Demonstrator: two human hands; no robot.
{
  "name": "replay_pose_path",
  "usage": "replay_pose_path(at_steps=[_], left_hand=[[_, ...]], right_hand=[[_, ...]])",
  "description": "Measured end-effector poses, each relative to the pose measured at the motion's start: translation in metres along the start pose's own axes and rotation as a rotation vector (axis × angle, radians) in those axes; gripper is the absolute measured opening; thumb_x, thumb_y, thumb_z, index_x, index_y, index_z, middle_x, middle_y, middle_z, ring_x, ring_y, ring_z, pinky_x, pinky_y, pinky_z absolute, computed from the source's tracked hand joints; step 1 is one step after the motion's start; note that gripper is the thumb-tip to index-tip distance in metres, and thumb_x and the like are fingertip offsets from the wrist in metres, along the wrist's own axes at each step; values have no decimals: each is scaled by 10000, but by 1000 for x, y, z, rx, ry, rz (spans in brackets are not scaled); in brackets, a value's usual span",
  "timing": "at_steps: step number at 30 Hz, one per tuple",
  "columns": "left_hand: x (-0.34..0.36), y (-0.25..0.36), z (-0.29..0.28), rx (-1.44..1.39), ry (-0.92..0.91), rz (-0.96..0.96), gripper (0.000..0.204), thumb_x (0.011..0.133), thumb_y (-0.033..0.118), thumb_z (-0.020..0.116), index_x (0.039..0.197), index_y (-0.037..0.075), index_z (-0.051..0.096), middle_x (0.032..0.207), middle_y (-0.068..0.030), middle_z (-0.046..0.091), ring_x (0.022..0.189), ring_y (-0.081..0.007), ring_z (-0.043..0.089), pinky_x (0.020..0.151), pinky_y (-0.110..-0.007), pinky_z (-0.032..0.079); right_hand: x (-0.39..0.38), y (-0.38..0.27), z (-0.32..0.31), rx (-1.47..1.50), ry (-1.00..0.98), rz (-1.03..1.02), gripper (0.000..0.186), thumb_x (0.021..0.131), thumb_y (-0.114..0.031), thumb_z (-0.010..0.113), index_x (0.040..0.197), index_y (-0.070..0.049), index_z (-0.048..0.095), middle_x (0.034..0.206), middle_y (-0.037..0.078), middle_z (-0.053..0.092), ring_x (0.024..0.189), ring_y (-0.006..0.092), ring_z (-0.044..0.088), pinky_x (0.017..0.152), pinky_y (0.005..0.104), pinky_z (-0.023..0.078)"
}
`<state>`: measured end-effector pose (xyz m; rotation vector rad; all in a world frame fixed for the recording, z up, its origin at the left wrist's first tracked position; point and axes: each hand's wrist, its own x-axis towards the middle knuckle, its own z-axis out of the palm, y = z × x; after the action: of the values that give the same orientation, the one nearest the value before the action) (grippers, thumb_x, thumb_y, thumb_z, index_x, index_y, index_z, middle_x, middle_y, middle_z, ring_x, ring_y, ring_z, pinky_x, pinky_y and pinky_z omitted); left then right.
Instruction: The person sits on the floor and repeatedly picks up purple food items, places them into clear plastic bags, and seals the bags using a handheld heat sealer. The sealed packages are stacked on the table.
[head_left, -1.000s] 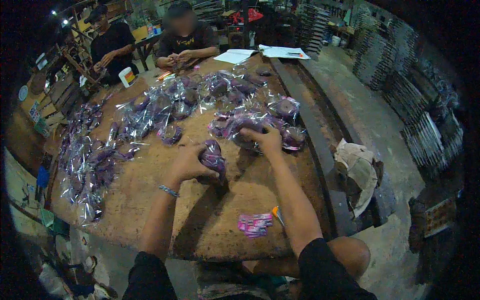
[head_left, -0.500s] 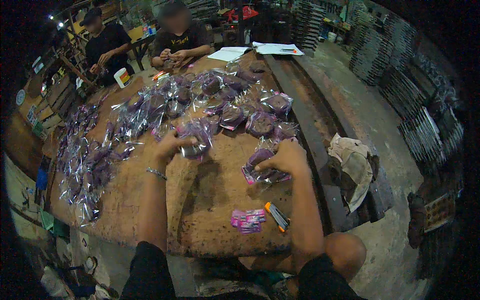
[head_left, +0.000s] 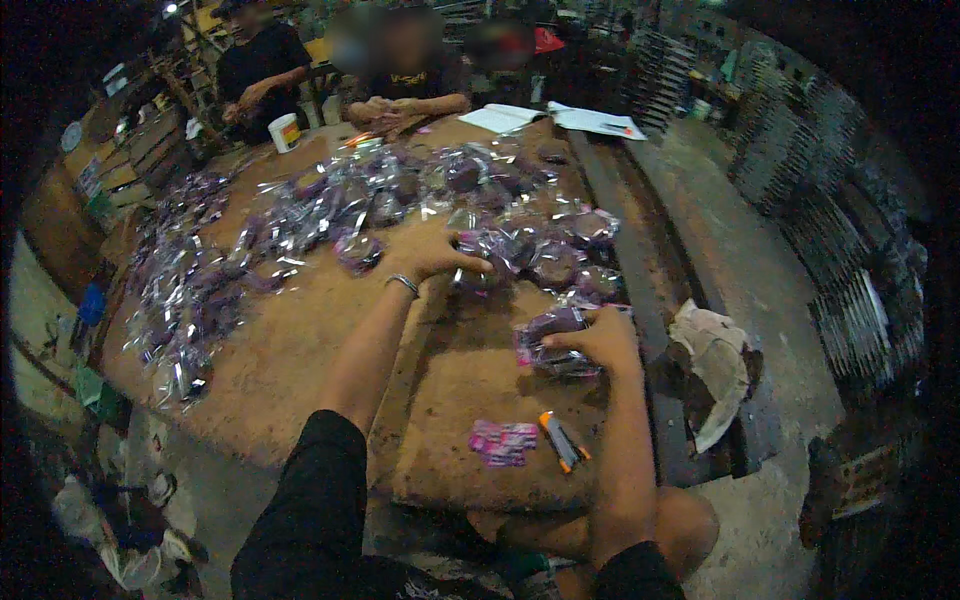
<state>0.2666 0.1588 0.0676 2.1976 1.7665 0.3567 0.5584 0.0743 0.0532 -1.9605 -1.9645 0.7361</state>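
Observation:
My left hand, with a bracelet at the wrist, reaches to the near edge of a pile of purple items in clear plastic wrap. Its thumb and fingers are closed around a plastic-wrapped purple packet, partly covered by the hand and slightly blurred. To the right, my right hand grips another plastic-wrapped purple packet with pink at its edge, low over the table. Nearer me lie small pink printed cards and, beside them, an orange and grey box cutter.
Wrapped packets spread across the wooden table, with more at its left. At the far side are open notebooks, a white tub and two people. A pale cloth lies on the right-hand rail.
My left hand has moved right and farther away with its packet, to the edge of the pile. My right hand keeps its packet in nearly the same place. The view has shifted slightly.

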Motion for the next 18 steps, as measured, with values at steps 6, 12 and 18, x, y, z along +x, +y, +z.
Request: replay_pose_path(at_steps=[6, 12, 18], left_hand=[[-142, 15, -5, -28, 74, 378, 705, 478, 494, 822, 1017, 74, 649, 1016, -133, 635, 991, -303, 578, 873, -376, 441], [-210, -107, -116, -137, 242, 22, 678, 462, 370, 864, 998, 21, 639, 938, -136, 645, 890, -255, 614, 814, -359, 479], [-181, -275, -261, 387, 817, -609, 1312, 353, 649, 809, 1421, 149, 235, 1468, -244, 114, 1363, -398, 115, 1073, -442, 263]], right_hand=[[0, 15, 8, 81, 43, -21, 645, 447, -543, 818, 859, -60, 704, 803, 134, 681, 756, 261, 661, 716, 357, 500], [3, 15, 8, 127, 36, -97, 594, 483, -487, 828, 886, -67, 709, 820, 115, 684, 752, 248, 656, 722, 350, 496], [-15, 12, 9, 80, 127, -160, 569, 509, -448, 829, 882, -38, 701, 853, 117, 688, 774, 232, 658, 741, 339, 499]])
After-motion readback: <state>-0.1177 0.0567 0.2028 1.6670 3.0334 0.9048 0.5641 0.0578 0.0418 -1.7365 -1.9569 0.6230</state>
